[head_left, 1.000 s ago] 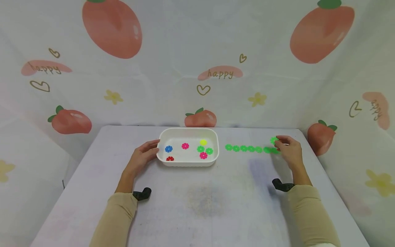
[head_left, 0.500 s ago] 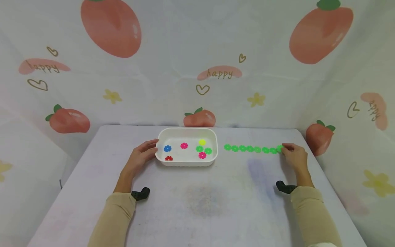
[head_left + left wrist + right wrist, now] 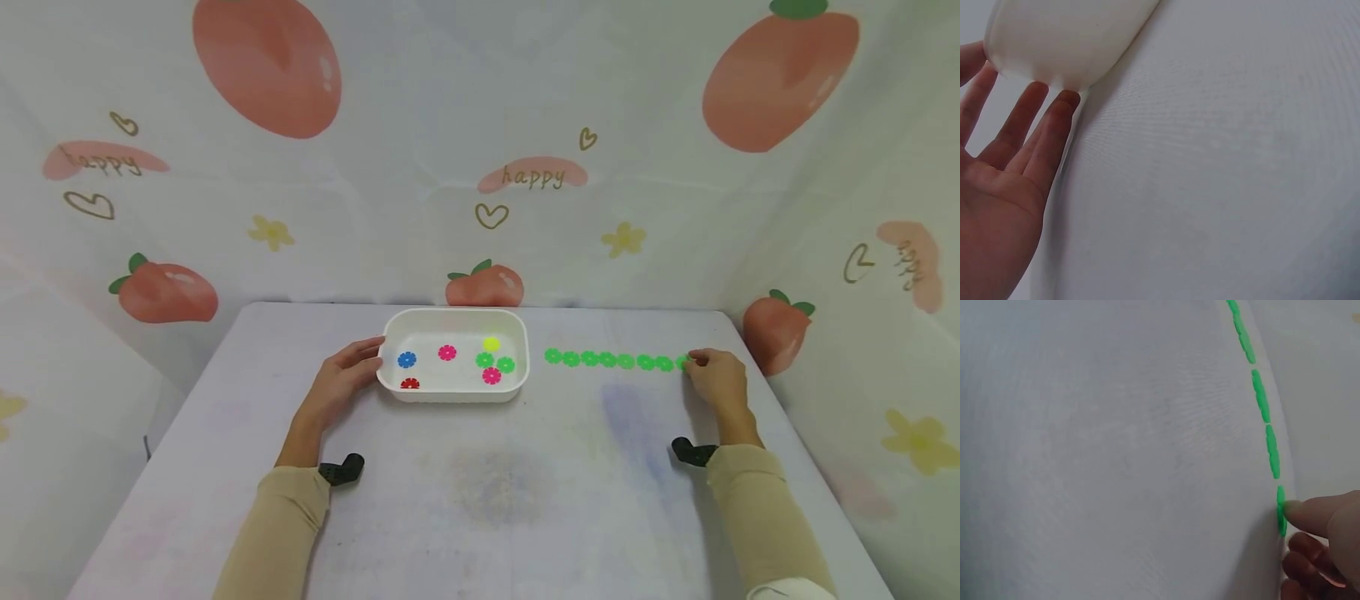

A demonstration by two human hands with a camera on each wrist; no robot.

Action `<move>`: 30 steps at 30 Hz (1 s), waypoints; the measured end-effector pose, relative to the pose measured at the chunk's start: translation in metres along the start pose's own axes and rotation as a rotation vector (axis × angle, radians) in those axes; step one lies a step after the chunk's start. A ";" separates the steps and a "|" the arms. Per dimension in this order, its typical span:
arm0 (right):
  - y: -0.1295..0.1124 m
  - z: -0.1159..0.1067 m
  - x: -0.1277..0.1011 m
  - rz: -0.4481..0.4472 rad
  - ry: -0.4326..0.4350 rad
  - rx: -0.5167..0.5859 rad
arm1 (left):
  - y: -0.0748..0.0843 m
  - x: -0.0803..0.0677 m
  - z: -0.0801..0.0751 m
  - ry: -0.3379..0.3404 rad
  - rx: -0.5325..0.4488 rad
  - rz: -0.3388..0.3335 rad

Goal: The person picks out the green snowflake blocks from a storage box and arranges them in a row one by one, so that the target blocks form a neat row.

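In the head view my left hand (image 3: 341, 383) holds its fingers against the left end of a white plastic tray (image 3: 450, 397). The left wrist view shows the fingers nearly straight, tips touching the outer wall of the tray (image 3: 1054, 37). My right hand (image 3: 720, 383) is at the right end of a row of green notched discs (image 3: 607, 360) lying flat on the table. Its fingertips pinch the last green disc (image 3: 1281, 512), which lies on the table, partly covered by them in the head view.
Inside the tray lie a blue disc (image 3: 407, 360), a red disc (image 3: 410, 383), a yellow disc (image 3: 491, 343), two pink ones and two green ones. A curtain printed with peaches (image 3: 485, 286) hangs behind the white table (image 3: 487, 492).
My right hand has moved down and to the right, bringing a raised green disc down to the right end of the row. My left hand has stayed at the tray.
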State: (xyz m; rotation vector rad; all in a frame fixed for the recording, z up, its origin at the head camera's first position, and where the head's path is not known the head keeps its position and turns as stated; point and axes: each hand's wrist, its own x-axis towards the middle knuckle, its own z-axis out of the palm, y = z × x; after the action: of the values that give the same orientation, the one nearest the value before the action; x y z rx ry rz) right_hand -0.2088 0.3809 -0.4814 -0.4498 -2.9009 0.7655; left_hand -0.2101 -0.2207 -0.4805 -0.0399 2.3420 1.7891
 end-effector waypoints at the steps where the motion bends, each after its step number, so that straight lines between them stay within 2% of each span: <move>1: -0.001 0.000 0.001 -0.009 -0.002 -0.014 | 0.000 0.000 -0.001 -0.001 0.003 -0.002; 8: -0.014 -0.006 -0.002 0.006 -0.042 -0.106 | -0.002 0.000 -0.002 -0.018 -0.028 0.004; 17: -0.035 -0.021 -0.004 -0.076 -0.083 -0.229 | -0.004 0.002 0.000 -0.007 0.003 -0.003; 20: -0.043 -0.023 -0.005 -0.100 -0.092 -0.253 | 0.009 -0.004 0.002 -0.026 -0.009 -0.013; 24: -0.056 -0.022 -0.007 -0.154 -0.084 -0.269 | 0.017 -0.007 0.003 -0.036 -0.023 -0.028; 27: -0.066 -0.019 -0.009 -0.198 -0.063 -0.275 | 0.005 -0.001 0.000 -0.025 -0.014 -0.019; 30: -0.075 -0.015 -0.013 -0.238 -0.049 -0.282 | -0.001 0.001 -0.001 -0.016 0.007 0.010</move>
State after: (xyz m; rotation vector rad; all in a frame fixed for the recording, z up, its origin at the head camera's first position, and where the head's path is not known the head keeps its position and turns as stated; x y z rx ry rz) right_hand -0.2133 0.3217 -0.4315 -0.1040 -3.0430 0.3399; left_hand -0.2112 -0.2217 -0.4814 -0.0129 2.3418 1.7796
